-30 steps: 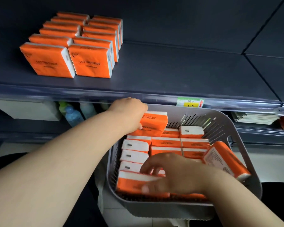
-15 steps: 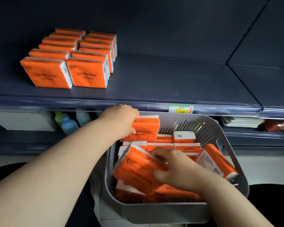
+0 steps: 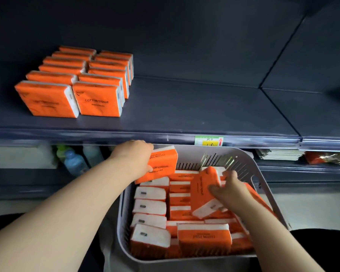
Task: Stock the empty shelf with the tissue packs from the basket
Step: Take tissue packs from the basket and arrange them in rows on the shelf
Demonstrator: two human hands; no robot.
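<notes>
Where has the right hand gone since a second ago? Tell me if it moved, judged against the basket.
Yes. The right hand moved from the basket's near edge toward its far right corner, carrying a tissue pack.

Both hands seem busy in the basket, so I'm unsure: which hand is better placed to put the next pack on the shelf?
Probably left. The left hand grips a pack lifted at the basket's far edge, nearest the shelf and the stocked rows. The right hand holds its pack lower, farther right.
</notes>
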